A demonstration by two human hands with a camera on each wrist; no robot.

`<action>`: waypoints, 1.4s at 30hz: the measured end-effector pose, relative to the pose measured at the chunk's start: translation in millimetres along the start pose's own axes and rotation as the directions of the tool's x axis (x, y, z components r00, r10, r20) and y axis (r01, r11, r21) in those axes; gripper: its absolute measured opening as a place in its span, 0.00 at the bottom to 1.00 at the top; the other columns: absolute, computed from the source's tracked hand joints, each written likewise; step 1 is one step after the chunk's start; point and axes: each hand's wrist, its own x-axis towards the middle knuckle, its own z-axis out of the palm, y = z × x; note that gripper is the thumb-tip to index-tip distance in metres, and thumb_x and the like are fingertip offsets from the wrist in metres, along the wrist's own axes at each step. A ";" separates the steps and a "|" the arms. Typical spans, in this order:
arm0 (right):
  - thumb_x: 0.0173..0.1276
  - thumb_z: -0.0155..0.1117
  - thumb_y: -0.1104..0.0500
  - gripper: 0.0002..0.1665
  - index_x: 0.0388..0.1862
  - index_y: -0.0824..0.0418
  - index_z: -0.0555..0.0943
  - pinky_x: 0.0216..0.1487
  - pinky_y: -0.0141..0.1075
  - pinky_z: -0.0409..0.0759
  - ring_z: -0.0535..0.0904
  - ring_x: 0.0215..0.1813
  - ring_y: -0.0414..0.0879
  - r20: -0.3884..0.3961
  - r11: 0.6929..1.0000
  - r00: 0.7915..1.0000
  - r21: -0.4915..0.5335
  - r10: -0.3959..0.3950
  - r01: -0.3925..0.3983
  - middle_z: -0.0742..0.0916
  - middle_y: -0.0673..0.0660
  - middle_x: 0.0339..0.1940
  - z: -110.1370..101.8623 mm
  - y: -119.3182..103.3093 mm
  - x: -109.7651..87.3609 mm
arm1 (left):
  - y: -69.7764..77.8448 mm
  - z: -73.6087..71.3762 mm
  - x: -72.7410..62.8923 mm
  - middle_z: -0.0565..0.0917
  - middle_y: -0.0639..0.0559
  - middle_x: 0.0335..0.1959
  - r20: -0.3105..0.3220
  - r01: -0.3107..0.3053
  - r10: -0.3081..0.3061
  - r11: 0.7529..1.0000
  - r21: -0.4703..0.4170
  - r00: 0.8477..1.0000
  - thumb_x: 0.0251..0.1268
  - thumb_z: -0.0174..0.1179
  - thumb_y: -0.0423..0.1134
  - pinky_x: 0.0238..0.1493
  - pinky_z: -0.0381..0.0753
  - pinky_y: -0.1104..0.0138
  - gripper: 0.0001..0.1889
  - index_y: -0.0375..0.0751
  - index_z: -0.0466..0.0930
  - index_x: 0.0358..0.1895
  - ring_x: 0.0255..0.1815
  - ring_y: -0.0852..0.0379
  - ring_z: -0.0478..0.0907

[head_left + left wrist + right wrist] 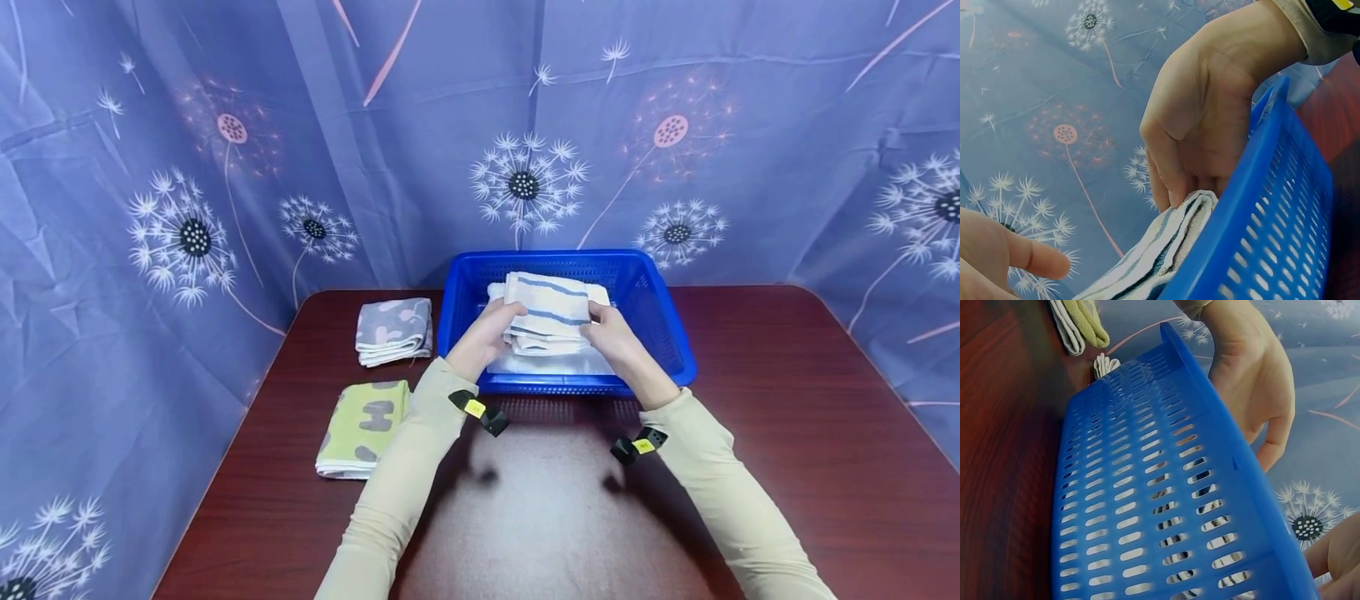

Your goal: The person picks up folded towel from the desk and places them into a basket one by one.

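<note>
A folded white towel with blue stripes (551, 300) lies over other white folded cloth inside the blue plastic basket (678, 358). My left hand (491, 329) grips the towel's left end with the thumb on top; its other fingers are largely hidden. At the opposite end my right hand (617, 337) pinches the towel between thumb and fingers. The left wrist view shows the right hand (1210, 112) at the towel's folded end (1197, 206). From the right wrist view, the basket's slotted wall (1141, 487) hides most of the towel.
Left of the basket, a grey folded towel with pink shapes (393, 327) lies on the dark red table (787, 400). Nearer is a green folded towel with grey patches (363, 425), beside the left forearm. A blue dandelion-print curtain (420, 167) hangs behind.
</note>
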 end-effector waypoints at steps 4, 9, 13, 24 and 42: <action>0.66 0.40 0.73 0.34 0.72 0.78 0.54 0.57 0.38 0.69 0.65 0.61 0.54 0.054 0.999 0.998 0.035 0.036 -0.038 0.67 0.72 0.67 0.6 -0.4 0.6 | -2.6 0.3 4.0 0.57 0.40 0.74 -0.006 0.007 -0.008 0.999 -0.041 1.000 0.63 0.50 0.32 0.73 0.57 0.47 0.34 0.37 0.52 0.74 0.72 0.43 0.57; 0.69 0.39 0.72 0.40 0.74 0.76 0.36 0.77 0.51 0.45 0.39 0.79 0.59 0.091 0.997 0.994 0.050 0.062 -0.067 0.46 0.75 0.77 1.1 -2.9 1.2 | -5.5 -0.2 7.6 0.49 0.42 0.78 -0.031 0.004 -0.006 0.999 -0.050 1.000 0.61 0.51 0.32 0.75 0.47 0.44 0.37 0.36 0.49 0.75 0.76 0.43 0.47; 0.69 0.38 0.73 0.40 0.74 0.76 0.35 0.78 0.48 0.39 0.35 0.79 0.58 0.072 0.996 0.994 0.041 0.079 -0.082 0.44 0.74 0.77 1.7 -2.3 3.7 | -6.6 0.9 9.1 0.50 0.40 0.77 -0.043 0.004 -0.005 1.000 -0.027 0.999 0.61 0.51 0.32 0.75 0.47 0.45 0.37 0.36 0.49 0.75 0.77 0.44 0.47; 0.68 0.39 0.71 0.41 0.75 0.75 0.35 0.76 0.52 0.51 0.43 0.78 0.61 0.087 0.995 0.993 0.042 0.085 -0.089 0.46 0.75 0.77 -1.4 0.5 3.0 | -4.7 -1.7 3.4 0.59 0.39 0.73 -0.023 0.005 -0.004 1.000 0.027 1.000 0.63 0.50 0.34 0.73 0.59 0.52 0.34 0.33 0.53 0.73 0.69 0.47 0.61; 0.78 0.43 0.57 0.35 0.76 0.71 0.48 0.67 0.60 0.65 0.60 0.71 0.69 0.110 0.966 0.994 -0.256 0.009 0.019 0.65 0.77 0.70 -18.1 -5.8 -33.7 | -10.6 -17.3 -19.2 0.59 0.42 0.74 -0.003 -0.069 0.071 0.977 0.203 0.997 0.68 0.49 0.36 0.73 0.60 0.53 0.29 0.32 0.59 0.71 0.74 0.47 0.57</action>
